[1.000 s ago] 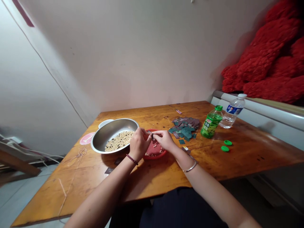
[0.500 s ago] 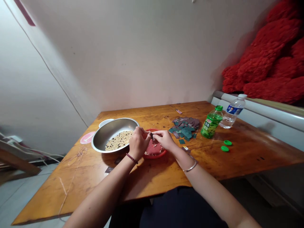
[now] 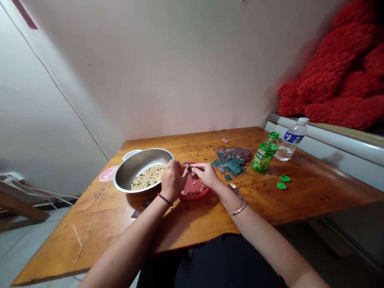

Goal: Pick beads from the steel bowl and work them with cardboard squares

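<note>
Both my hands meet above a red plastic basket (image 3: 195, 196), their fingertips pinched on a small dark piece (image 3: 189, 169) that looks like one of the cut squares. My left hand (image 3: 173, 180), with a beaded bracelet at the wrist, grips it from the left. From the right, my right hand (image 3: 205, 175), wearing a silver bangle, holds the same piece between thumb and fingers. Pale round beads lie on the red bottom of the basket. Left of it, a steel bowl (image 3: 126, 168) holds many pale beads mixed with dark bits (image 3: 148, 177).
A pile of green and brown squares (image 3: 231, 160) lies right of the basket. Beyond stand a green bottle (image 3: 264, 154) and a clear water bottle (image 3: 290, 140). Two green caps (image 3: 281, 186) lie nearer. String (image 3: 100, 194) trails along the table's left side. Red fluffy bundles (image 3: 330, 76) are stacked at right.
The dark piece has turned slightly between my fingertips, and more of it shows. My hands stay over the basket; the whole view has shifted a little.
</note>
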Motion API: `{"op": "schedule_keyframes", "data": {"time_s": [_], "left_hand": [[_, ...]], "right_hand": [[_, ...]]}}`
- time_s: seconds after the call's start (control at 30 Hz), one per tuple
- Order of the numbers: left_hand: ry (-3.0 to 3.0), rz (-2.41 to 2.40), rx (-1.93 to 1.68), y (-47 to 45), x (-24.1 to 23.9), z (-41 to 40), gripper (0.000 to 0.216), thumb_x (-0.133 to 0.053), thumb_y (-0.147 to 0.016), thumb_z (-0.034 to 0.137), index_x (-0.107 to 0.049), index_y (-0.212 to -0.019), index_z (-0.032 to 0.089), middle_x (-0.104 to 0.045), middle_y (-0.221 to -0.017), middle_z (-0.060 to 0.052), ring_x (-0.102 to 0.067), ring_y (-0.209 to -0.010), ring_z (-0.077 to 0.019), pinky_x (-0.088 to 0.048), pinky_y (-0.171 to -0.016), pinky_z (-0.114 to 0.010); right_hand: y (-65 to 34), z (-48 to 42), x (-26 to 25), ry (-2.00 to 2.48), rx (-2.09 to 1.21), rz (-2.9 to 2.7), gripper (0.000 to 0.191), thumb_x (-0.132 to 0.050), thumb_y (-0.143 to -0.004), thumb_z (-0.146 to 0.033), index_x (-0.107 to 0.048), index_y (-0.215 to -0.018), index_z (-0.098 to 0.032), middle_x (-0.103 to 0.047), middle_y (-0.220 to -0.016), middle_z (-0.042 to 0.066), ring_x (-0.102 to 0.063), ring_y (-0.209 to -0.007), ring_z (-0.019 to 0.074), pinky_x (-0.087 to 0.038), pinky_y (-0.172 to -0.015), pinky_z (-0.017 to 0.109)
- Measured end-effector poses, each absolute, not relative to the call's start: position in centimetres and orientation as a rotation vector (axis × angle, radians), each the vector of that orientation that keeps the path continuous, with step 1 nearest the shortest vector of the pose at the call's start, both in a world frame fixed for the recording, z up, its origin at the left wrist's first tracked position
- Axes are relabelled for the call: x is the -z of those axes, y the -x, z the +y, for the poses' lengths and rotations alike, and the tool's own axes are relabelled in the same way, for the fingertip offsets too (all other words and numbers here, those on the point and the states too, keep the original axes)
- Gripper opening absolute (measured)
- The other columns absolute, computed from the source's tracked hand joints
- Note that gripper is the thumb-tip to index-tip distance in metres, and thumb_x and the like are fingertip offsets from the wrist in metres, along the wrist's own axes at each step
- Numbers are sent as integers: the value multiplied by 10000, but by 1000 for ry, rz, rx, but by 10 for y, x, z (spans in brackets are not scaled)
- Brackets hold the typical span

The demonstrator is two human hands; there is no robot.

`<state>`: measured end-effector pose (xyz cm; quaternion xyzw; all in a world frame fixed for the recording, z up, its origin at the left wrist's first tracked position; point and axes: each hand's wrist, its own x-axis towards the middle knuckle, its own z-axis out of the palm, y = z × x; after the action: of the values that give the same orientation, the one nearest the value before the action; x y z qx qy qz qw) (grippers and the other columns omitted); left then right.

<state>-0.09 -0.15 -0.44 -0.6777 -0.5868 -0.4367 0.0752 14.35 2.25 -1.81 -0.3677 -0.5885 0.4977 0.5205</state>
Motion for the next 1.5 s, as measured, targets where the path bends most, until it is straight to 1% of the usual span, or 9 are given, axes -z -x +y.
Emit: {"op": "schedule_keyframes", "data": {"time_s": [0.1,0.23,0.4,0.7,0.9,1.07,1.27,1.4,1.5], "left_hand": [[1987,-1867,1471,5,-5,-1,277,-602,-758,390,-420,-877,218,-623,-792,-24,-583,-677,-158,-425,-632,-288],[2334,-1772,2031,2,-19,-6,325,-601,-771,358,-332,-904,232,-631,-795,2,-609,-710,-128,-466,-659,-263],[2862,-1795,2464,-4,-31,-16,412,-659,-731,364,-313,-916,237,-595,-745,37,-560,-591,-77,-440,-535,-188],[3010,-1929,2599,-4,-33,-19,448,-692,-707,397,-355,-954,235,-510,-634,86,-493,-484,-51,-371,-433,-148],[2968,-1934,2735,-3,-33,-20,402,-681,-725,368,-376,-949,234,-534,-704,73,-470,-488,-32,-368,-446,-150],[2805,-1898,2595,-6,-31,-18,371,-656,-743,359,-354,-914,229,-567,-741,56,-519,-545,-50,-401,-496,-164],[2650,-1798,1971,1,-22,-6,292,-612,-769,341,-372,-878,217,-653,-834,-18,-625,-771,-129,-472,-683,-253],[2456,-1846,1550,5,-19,-6,224,-577,-793,340,-430,-912,222,-676,-871,-24,-628,-785,-155,-453,-678,-276],[2376,-1847,1396,5,-19,-7,197,-557,-809,329,-453,-940,224,-682,-890,-17,-628,-773,-152,-440,-662,-268]], "right_hand": [[-145,24,16,906,-1187,-1341,299,-593,-699,-313,-731,-898,-138,-710,-677,55,-644,-544,154,-528,-540,263],[-149,28,13,942,-1149,-1170,308,-625,-671,-339,-722,-876,-131,-709,-663,57,-668,-573,182,-557,-567,289],[-150,33,16,953,-1108,-1051,310,-641,-666,-328,-700,-889,-121,-713,-710,58,-674,-597,176,-570,-555,286],[-149,34,21,944,-1085,-1110,302,-640,-682,-346,-709,-886,-133,-723,-732,58,-678,-605,178,-568,-545,280],[-149,37,23,944,-1093,-1130,300,-632,-684,-343,-709,-885,-134,-721,-736,64,-674,-600,180,-561,-549,285],[-149,36,22,946,-1095,-1132,290,-629,-688,-345,-704,-881,-141,-719,-749,64,-675,-617,189,-564,-558,293],[-150,34,20,943,-1092,-1116,268,-619,-689,-310,-700,-875,-134,-714,-730,64,-671,-610,182,-556,-550,276],[-150,34,20,954,-1093,-1100,289,-633,-679,-321,-698,-879,-123,-711,-708,61,-672,-602,181,-554,-542,271],[-150,33,19,945,-1099,-1100,284,-630,-678,-319,-702,-873,-125,-709,-684,50,-670,-592,176,-552,-533,263]]}}
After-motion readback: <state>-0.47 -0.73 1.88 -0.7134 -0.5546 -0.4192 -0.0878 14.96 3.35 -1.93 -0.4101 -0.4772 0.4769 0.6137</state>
